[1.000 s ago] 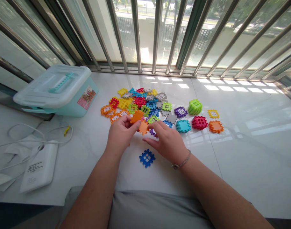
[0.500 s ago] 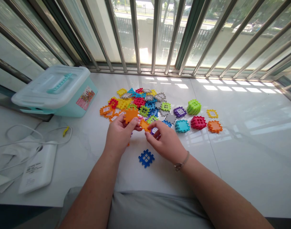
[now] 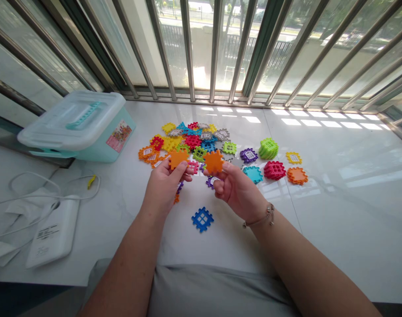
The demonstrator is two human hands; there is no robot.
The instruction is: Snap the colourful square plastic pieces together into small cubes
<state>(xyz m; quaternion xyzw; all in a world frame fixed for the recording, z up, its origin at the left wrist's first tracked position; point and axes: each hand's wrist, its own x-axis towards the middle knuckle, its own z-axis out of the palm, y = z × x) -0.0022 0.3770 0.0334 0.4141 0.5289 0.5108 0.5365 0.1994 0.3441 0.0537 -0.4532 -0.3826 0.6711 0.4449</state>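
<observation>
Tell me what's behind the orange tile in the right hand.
Around the orange tile in the right hand, parts of the pile show: a green tile beyond its left edge, a blue tile beyond its top. Whatever lies directly behind it is covered.

box [image 3: 85, 132] left of tile pile [image 3: 192, 141] | stacks [image 3: 275, 170] right of pile | lone tile [image 3: 202, 219] before pile

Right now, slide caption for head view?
Left hand and right hand each hold an orange notched tile; a blue window tile lies nearer the body.

Left hand [image 3: 161, 187], right hand [image 3: 240, 191] apart, both pinching; forearms [image 3: 130, 251] extended.
</observation>
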